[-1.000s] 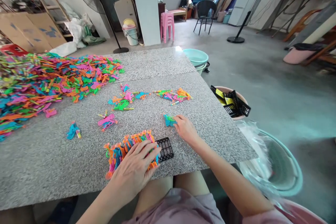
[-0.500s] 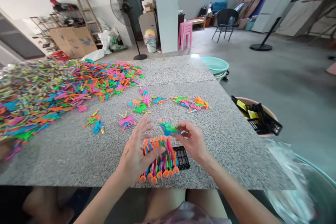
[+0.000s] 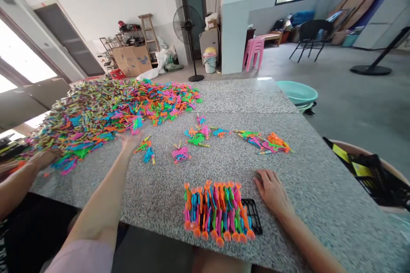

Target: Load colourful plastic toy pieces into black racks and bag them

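Observation:
My left hand [image 3: 130, 140] reaches out to the near edge of the big heap, fingers stretched out and somewhat blurred. Just beyond its fingertips is a smeared blue-and-green plastic toy piece [image 3: 137, 123]; whether they touch is unclear. My right hand [image 3: 272, 190] lies on the tabletop, palm down with fingers loosely apart, holding nothing. Left of it, a row of bright plastic toy pieces [image 3: 218, 209] with orange cup-shaped ends stands packed side by side on a black plastic rack [image 3: 254, 217]. The rack's bare right end shows.
The large heap of coloured toy pieces [image 3: 166, 98] covers the table's far left. Small clusters lie mid-table, including a pink piece [image 3: 181, 153] and orange pieces [image 3: 277, 140]. Another person's hand [image 3: 46, 158] is at the left. A basin [image 3: 297, 91] and a tub of black racks [image 3: 361, 168] stand to the right.
My left hand has left the packed row and stretched far left to the heap. My right hand has let go of the blue-and-green piece and come down onto the table. The view has swung left.

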{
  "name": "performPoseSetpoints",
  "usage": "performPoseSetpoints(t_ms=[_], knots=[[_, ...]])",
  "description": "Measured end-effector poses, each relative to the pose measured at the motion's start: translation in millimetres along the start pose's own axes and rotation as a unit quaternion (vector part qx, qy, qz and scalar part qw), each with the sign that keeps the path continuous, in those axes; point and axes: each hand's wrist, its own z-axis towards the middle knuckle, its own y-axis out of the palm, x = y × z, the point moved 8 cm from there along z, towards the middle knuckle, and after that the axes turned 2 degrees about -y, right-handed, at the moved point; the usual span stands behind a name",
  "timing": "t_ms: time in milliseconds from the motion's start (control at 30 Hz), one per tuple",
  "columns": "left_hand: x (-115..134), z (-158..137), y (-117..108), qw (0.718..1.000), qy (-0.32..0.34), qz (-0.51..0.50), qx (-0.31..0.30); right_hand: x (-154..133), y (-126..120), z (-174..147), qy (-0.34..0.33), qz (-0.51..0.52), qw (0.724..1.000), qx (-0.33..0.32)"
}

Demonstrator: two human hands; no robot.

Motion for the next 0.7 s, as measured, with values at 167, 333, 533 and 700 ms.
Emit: performPoseSetpoints(t_ms=[167, 333, 533, 700], knots=[[-58, -25, 52, 0.997, -0.046, 0.041, -0.053, -7, 1, 4, -0.004, -0.057, 0.998, -0.011], [-21, -69, 127, 0.983, 0.096, -0.003, -0.156, -6, 5, 3, 0.005, -0.089, 0.996, -0.027], [102, -154, 221, 0.923, 0.288, -0.067, -0.246, -6, 5, 3, 0.004, -0.079, 0.996, -0.030], [187, -143, 249, 0.867, 0.386, -0.087, -0.304, -8, 1, 5, 0.020, -0.056, 0.998, -0.031]])
